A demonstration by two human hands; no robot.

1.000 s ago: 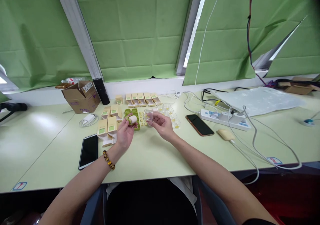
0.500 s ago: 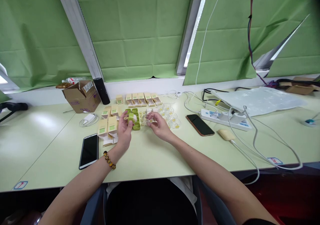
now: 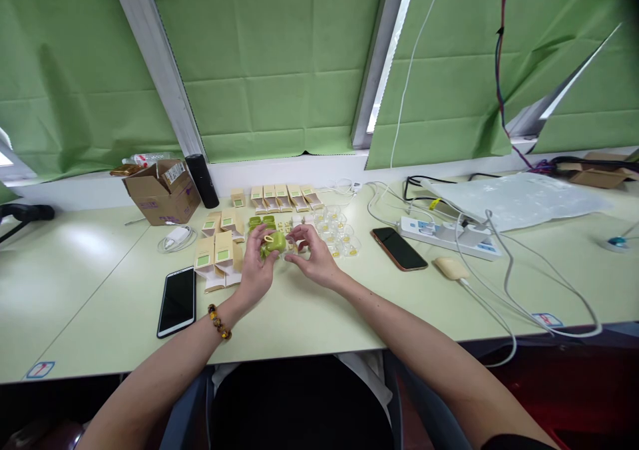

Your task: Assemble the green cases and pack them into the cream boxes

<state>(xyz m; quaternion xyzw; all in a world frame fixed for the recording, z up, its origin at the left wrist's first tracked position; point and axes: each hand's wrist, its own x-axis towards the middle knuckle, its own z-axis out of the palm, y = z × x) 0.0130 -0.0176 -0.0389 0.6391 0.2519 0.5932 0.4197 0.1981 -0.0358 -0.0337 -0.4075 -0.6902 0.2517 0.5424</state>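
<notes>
In my left hand (image 3: 256, 271) is a small rounded green case (image 3: 277, 241) with a pale yellow loop on it; the fingers are closed around it. My right hand (image 3: 318, 258) has come up on its other side, thumb and fingertips pinching a clear plastic piece that shows only in part. Whether the two pieces touch I cannot tell. Just beyond the hands lie more green cases (image 3: 262, 221) and small yellow parts (image 3: 284, 226). To their right, several clear plastic cups (image 3: 344, 237) with yellow marks stand in rows.
Small beige boxes with green windows stand in a back row (image 3: 282, 199) and at the left (image 3: 224, 253). A white phone (image 3: 177, 302) lies left, a dark phone (image 3: 399, 248) right. Beyond are a power strip (image 3: 449, 238), cables and a cardboard box (image 3: 170, 194).
My left hand has moved right and turned the green case, so its loop now faces up. The right hand has brought the clear piece down beside it.
</notes>
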